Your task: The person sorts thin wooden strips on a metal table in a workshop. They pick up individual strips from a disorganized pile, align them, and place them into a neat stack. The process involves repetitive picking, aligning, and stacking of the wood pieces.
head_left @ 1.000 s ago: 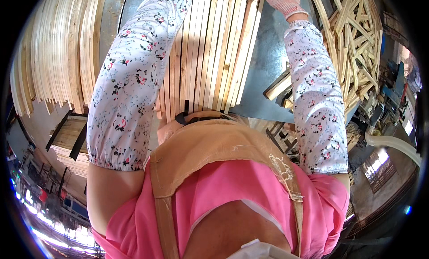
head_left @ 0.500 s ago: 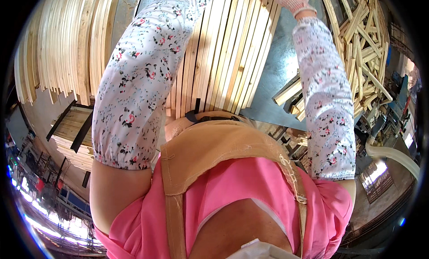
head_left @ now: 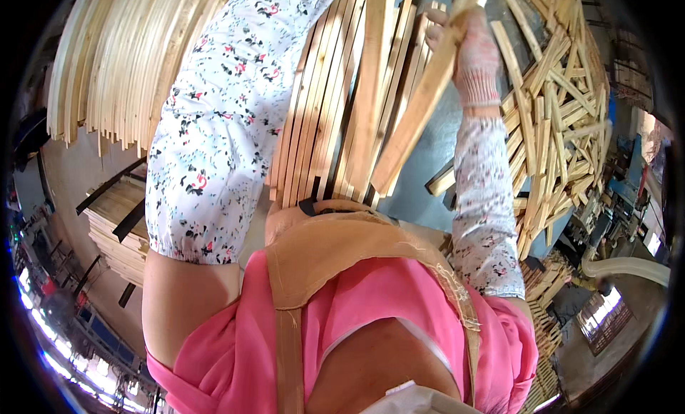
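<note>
My right hand (head_left: 477, 61), in a pale pink knit glove, is closed around a wooden strip (head_left: 419, 113). The strip slants from the hand down toward my apron, over the right side of a row of wooden strips (head_left: 308, 121) lying side by side on the metal table (head_left: 428, 153). Another strip (head_left: 372, 71) lies askew on top of that row, with dark gaps beside it. My left arm, in a floral sleeve (head_left: 214, 121), reaches past the top edge along the row's left side; its hand is out of sight.
A broad stack of long strips (head_left: 118, 71) stands at the left, with a smaller stack of wood (head_left: 118, 218) by dark bars below it. At the right, short pieces lie in a jumbled heap (head_left: 564, 107). A pale hose (head_left: 628, 268) and machinery are farther right.
My right hand has come lower into view, now with a strip slanting from it. The even row has opened up, with gaps and a skewed strip. The view has shifted slightly.
</note>
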Available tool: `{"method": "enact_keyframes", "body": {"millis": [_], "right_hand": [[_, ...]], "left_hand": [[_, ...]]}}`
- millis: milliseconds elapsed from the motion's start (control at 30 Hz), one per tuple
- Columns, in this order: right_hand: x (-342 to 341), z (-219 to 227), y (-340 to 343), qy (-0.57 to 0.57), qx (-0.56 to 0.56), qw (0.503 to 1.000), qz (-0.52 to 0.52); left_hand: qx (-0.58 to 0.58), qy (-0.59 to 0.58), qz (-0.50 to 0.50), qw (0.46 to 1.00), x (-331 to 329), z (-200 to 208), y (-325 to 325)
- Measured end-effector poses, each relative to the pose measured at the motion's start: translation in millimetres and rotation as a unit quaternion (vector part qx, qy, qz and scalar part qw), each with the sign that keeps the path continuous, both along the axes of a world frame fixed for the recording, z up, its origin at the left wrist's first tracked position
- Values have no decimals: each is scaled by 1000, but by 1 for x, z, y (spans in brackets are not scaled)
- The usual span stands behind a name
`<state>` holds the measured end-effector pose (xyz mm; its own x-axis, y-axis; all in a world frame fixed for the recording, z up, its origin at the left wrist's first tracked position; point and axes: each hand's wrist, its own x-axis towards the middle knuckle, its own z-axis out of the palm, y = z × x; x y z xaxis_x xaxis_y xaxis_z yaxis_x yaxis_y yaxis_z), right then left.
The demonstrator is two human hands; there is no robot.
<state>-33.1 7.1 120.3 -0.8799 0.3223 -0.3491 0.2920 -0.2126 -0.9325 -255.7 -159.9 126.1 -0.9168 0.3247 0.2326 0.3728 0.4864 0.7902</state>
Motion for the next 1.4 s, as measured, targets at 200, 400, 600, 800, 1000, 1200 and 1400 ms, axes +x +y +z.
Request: {"method": "enact_keyframes", "body": {"millis": [200, 400, 600, 800, 1000, 1200, 1400], "right_hand": [[-40, -47, -39, 181, 414, 819, 354], [-32, -17, -103, -158, -176, 935, 264], [-25, -38, -136, -148, -286, 910, 262], [7, -14, -116, -222, -118, 879, 406], [48, -33, 1, -103, 228, 869, 427], [144, -46, 203, -182, 380, 882, 211], [91, -12, 121, -296, 134, 920, 218]], "left_hand": [[-4, -54, 138, 989, -24, 22, -44], [38, -272, 135, 952, 31, 32, -114], [-106, -21, -18, 994, 57, -15, -172], [-250, 391, -283, 840, 117, -23, -195], [-232, 296, -326, 867, 108, -58, -209], [-322, -57, -132, 936, 55, -19, -122], [-115, 103, -292, 944, 65, 61, 76]]}}
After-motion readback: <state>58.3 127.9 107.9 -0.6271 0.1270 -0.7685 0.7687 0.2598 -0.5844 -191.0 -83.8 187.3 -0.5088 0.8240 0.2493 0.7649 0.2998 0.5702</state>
